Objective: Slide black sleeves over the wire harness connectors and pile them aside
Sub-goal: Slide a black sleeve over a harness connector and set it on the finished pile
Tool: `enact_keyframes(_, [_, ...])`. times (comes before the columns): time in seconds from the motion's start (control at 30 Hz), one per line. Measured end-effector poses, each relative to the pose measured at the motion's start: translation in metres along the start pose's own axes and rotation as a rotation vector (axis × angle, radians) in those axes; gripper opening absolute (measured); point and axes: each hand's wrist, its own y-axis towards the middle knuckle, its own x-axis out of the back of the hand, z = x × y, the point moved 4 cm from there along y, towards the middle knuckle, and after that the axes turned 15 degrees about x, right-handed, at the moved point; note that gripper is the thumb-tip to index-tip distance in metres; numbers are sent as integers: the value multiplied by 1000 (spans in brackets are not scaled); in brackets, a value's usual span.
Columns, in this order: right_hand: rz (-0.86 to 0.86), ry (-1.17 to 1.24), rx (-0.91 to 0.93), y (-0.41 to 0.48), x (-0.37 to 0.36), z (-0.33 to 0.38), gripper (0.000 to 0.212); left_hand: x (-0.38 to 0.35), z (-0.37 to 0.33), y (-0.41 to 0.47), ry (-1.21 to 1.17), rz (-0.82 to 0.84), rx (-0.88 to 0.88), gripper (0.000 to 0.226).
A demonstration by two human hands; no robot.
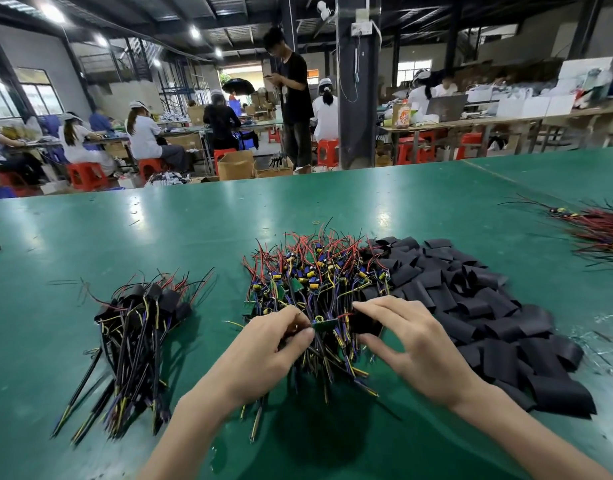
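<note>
Closest in, two bare forearms reach up from the lower edge over the green table (131, 237). The left hand (270, 344) has its fingers curled, with thumb and fingertips pinching a small green board (323, 325) on one wire harness. The right hand (415, 344) faces it, its forefinger and thumb part-spread around a black sleeve (367, 323) that they grip just beside the board. I cannot tell whether sleeve and board touch.

Both hands sit over the near end of the unsleeved harness pile (318, 271), a tangle of red, yellow and dark wires at the table's middle. Touching that pile on the right lies a heap of black sleeves (478, 306), flat and overlapping. Well apart on the left lies the sleeved harness pile (138, 323), with bare green surface between the two piles and more to its left.

Farther back the tabletop is open up to its far edge, except for a bundle of red wires (599, 230) at the far right. Beyond the edge an open cardboard box (235, 164) stands on the floor, and I cannot see what is in it. Around it are red stools (86, 174) and seated workers.
</note>
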Motion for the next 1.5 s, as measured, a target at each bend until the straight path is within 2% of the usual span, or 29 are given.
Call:
enact_keyframes(0.17, [-1, 39, 33, 1, -1, 6, 38, -8, -7, -2, 31, -83, -17, 50])
enact_keyframes(0.4, [32, 154, -24, -1, -3, 4, 34, -6, -11, -4, 33, -149, -91, 21])
enact_keyframes(0.87, [-34, 419, -87, -2, -5, 0, 32, -4, -15, -5, 134, -180, -139, 27])
enact_keyframes(1.0, [-34, 415, -80, -1, -4, -2, 32, -6, -15, -6, 143, -180, -138, 24])
enact_keyframes(1.2, [-9, 274, -25, -3, -3, 3, 33, -10, -18, -7, 153, -180, -158, 23])
enact_keyframes(1.5, [-4, 374, -27, -2, -4, 3, 28, -17, -20, -8, 160, -185, -215, 21])
